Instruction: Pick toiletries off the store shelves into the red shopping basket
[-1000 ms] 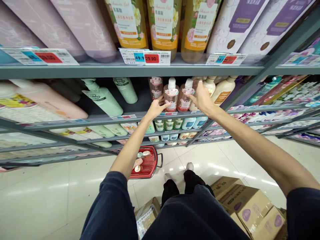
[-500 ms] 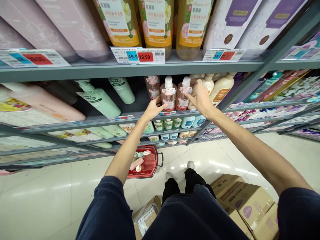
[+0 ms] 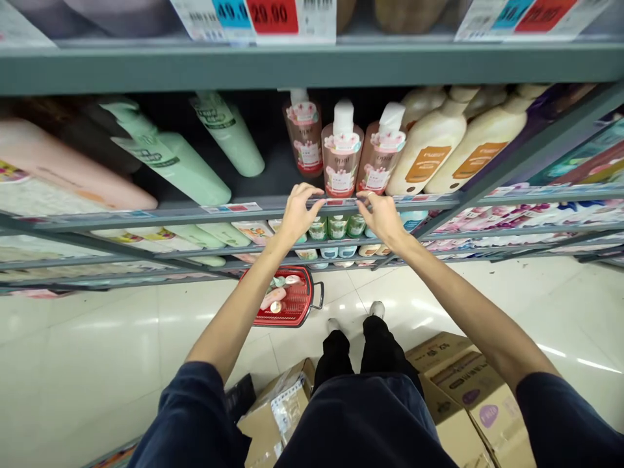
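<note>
bottles (image 3: 342, 159) on shelf (image 3: 185, 218) | basket (image 3: 298, 314) on floor (image 3: 97, 351), left of feet (image 3: 377, 310) | cartons (image 3: 480, 390) both sides of legs (image 3: 383, 348)

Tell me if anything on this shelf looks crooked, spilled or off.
The left pink bottle sits farther back than the middle one and the right one, so the row looks uneven. No spill or damage shows.

Pale, glossy floor tiles (image 3: 107, 351) with streaks of reflected light beneath long grey shelving (image 3: 273, 68)

shop | stocked shelf (image 3: 273, 203) | price tags (image 3: 273, 18) | red shopping basket (image 3: 298, 300)
</note>
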`<act>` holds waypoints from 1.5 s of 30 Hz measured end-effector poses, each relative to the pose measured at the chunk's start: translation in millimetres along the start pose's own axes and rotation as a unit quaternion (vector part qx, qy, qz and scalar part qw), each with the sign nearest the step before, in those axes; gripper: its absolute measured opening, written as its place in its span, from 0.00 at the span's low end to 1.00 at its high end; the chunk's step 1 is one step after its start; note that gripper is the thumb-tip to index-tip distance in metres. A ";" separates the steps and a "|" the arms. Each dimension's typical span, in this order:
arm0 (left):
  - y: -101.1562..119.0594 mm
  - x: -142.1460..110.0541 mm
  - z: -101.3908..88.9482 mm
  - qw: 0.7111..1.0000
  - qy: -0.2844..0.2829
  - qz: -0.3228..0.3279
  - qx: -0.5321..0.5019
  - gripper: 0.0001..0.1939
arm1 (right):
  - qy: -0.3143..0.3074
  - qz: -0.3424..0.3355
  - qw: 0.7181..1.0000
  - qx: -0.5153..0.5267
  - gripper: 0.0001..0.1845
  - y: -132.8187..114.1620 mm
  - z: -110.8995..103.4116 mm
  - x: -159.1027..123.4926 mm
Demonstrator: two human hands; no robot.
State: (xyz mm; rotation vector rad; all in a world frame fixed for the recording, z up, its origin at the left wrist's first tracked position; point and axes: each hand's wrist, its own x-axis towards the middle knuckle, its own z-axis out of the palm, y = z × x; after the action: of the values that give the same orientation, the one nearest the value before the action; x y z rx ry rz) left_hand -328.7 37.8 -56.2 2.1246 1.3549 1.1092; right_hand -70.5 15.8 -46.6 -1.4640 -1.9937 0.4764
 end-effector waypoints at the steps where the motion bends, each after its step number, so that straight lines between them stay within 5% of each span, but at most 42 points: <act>1: -2.7 0.7 2.4 1.000 -0.007 -0.004 -0.006 0.07 | 0.009 0.001 1.000 0.012 0.15 3.5 3.5 2.4; 5: -9.4 -0.1 7.4 0.999 -0.024 -0.017 -0.033 0.10 | 0.033 0.020 0.997 0.071 0.16 17.4 14.0 4.0; 13: 1.6 1.6 19.0 1.000 0.021 -0.013 -0.015 0.13 | 0.044 0.024 0.990 0.131 0.34 23.0 29.6 2.0; 29: -2.0 2.4 22.4 0.999 0.014 0.006 0.045 0.18 | 0.041 0.000 0.999 0.033 0.31 25.2 29.8 3.1; 39: -12.1 -3.4 -21.0 0.999 0.000 -0.006 0.044 0.13 | 0.049 -0.008 0.998 0.025 0.28 18.7 23.5 5.8; 45: -17.8 -0.6 -19.9 0.999 -0.007 -0.035 0.034 0.08 | 0.070 -0.008 0.996 0.051 0.28 18.1 30.3 6.9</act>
State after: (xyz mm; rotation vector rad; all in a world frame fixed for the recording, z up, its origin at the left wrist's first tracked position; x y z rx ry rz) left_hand -354.8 43.7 -56.2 2.1114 1.4683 1.0319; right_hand -78.8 30.2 -78.5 -1.3793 -1.8434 0.4484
